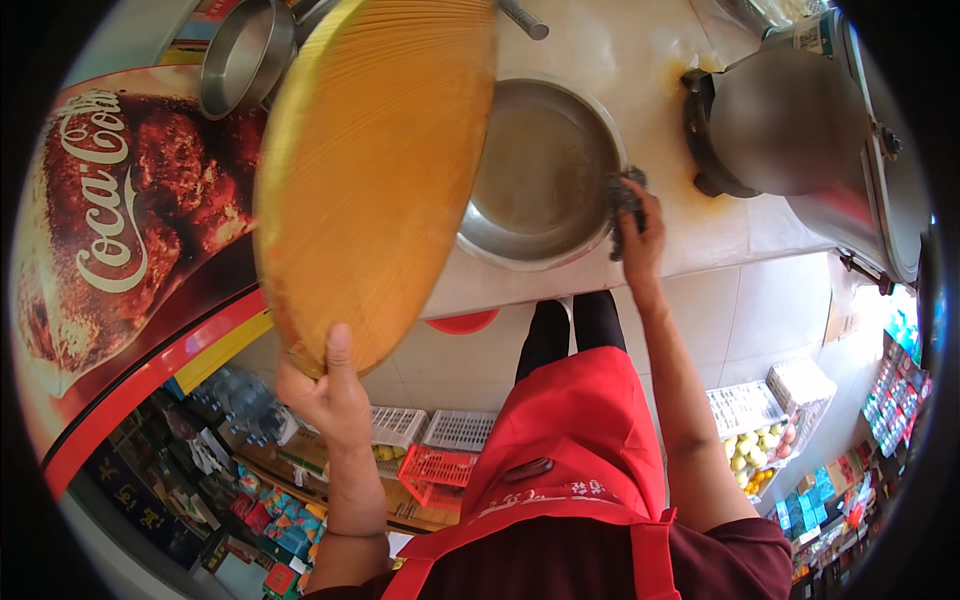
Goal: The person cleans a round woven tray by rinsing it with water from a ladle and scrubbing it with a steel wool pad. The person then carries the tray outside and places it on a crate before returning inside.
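Observation:
My left hand (330,397) grips the lower edge of a large round orange-brown disc (382,180), with its thumb on the near face. The disc has a yellow rim and fine ridges like bamboo; it stands tilted on edge and looks blurred. In my right hand (643,244) is a dark grey scourer (624,210), probably steel wool, at the right rim of a metal basin (540,259). Murky water (544,169) appears to lie in the basin. The disc hides the basin's left side.
The basin rests on a pale worktop (675,247). On the right stand a dark burner-like stand (701,135) and a large metal pot (840,214). A steel pan (247,60) sits at the upper left, beside a Coca-Cola panel (135,217). Crates (457,431) stand below.

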A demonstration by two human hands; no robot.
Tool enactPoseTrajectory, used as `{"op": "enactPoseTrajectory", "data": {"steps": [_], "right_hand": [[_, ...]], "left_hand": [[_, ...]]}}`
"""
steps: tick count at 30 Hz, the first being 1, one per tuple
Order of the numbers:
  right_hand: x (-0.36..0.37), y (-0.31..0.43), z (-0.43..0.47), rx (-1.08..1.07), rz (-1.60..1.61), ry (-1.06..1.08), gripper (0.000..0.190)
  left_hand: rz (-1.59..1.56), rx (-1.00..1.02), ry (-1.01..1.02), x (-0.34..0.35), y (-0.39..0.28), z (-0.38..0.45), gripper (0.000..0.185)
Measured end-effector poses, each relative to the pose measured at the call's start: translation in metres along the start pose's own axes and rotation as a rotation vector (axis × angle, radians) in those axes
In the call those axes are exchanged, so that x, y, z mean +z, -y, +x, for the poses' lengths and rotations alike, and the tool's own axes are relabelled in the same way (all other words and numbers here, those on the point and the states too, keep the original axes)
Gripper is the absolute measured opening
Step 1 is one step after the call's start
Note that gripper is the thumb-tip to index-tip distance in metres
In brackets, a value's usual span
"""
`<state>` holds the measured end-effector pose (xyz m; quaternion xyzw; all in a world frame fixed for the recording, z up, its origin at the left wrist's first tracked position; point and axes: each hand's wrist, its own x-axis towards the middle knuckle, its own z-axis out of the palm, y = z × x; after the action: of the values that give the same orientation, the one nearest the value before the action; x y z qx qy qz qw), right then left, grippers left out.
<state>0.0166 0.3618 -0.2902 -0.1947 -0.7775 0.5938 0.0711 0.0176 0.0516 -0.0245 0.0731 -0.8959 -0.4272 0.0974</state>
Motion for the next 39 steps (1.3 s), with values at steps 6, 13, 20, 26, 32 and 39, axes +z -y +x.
{"op": "enactPoseTrajectory", "data": {"steps": [6,13,20,26,32,39], "right_hand": [[-0.088,-0.002,0.033,0.248,0.422,-0.074,0.036],[-0.12,0.044,0.042,0.303,0.48,0.116,0.038],[-0.054,0.096,0.02,-0.167,-0.311,0.628,0.04],[0.048,0.138,-0.056,-0.366,-0.096,0.68,0.047],[0.122,0.09,-0.001,-0.539,-0.209,0.546,0.03],[0.138,0.073,0.039,-0.401,-0.323,0.296,0.031]], "left_hand": [[0.165,0.384,0.505,0.007,-0.03,0.008,0.03],[0.462,0.597,0.652,0.009,0.003,-0.028,0.049],[-0.783,-0.592,0.086,0.02,0.076,-0.068,0.073],[-1.461,-0.899,-0.07,0.037,0.077,-0.078,0.064],[-1.207,-0.962,-0.097,0.036,0.087,-0.063,0.056],[-0.893,-0.943,-0.188,0.036,0.093,-0.059,0.083]]}}
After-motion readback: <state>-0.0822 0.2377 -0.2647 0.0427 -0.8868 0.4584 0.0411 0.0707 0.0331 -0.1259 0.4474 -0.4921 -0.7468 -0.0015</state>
